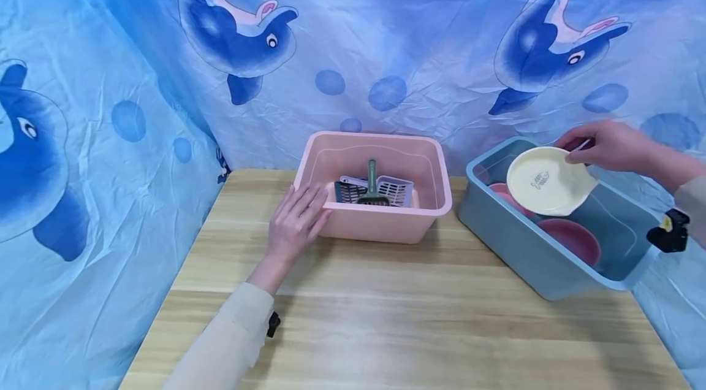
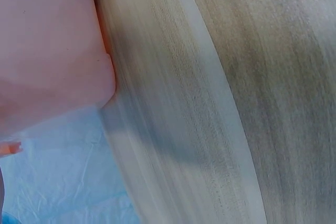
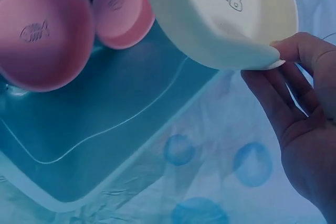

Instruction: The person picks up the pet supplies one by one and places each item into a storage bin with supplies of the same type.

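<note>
My right hand point(image 1: 612, 146) pinches the rim of a cream pet bowl point(image 1: 543, 184) with a fishbone print, thumb on top and fingers beneath. The bowl is tilted over a blue plastic bin point(image 1: 499, 240). Inside that bin lie a larger pink pet bowl point(image 3: 44, 30) and a smaller pink one point(image 3: 123, 11), both fishbone-printed. My left hand point(image 1: 298, 218) rests with fingers extended on the near left corner of a pink plastic bin point(image 1: 375, 224). Several litter scoops are in the pink bin, including a green one point(image 1: 372, 178) and a pale one with a slotted head point(image 1: 398, 189).
Both bins stand on a wood-grain table point(image 1: 408, 316), the blue one turned at an angle at the right. A blue dolphin-printed curtain point(image 1: 358, 28) hangs behind and along the left side. The left wrist view shows the pink bin's side and the table edge.
</note>
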Available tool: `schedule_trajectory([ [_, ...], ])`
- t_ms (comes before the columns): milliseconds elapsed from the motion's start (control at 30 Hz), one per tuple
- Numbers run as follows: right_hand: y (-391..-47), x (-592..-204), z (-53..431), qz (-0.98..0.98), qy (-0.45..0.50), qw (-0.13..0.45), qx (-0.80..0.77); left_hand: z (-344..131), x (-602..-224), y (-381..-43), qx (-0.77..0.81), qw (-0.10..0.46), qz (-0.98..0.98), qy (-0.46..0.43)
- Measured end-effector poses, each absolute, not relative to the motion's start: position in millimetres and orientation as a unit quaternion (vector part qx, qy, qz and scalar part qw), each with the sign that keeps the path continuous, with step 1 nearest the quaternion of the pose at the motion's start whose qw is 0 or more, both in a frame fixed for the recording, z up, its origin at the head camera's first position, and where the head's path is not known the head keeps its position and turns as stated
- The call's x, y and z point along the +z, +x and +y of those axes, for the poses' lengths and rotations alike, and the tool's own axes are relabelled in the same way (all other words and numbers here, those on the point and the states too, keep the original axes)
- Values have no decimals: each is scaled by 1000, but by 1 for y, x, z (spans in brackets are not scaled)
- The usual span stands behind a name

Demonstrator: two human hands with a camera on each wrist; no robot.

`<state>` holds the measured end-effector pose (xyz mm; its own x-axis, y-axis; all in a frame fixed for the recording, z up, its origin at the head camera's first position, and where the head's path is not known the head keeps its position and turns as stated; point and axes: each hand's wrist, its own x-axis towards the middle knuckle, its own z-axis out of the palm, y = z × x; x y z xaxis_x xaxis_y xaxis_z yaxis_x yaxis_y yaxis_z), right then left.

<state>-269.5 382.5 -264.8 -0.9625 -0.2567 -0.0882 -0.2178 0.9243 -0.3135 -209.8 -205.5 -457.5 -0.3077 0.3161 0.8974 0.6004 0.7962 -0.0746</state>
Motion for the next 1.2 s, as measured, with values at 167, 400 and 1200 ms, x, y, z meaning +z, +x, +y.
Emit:
schedule_trajectory([
  [167,-285,-291,391,975,-130,86,-157,-209,-462,-206,-137,515,-796,-288],
  [400,-296,-316,391,973,-148,97,-148,-210,-459,-205,-131,497,-812,-278],
  [1200,-314,-371,377,942,-128,207,-230,-207,-456,-209,-125,498,-811,-280],
])
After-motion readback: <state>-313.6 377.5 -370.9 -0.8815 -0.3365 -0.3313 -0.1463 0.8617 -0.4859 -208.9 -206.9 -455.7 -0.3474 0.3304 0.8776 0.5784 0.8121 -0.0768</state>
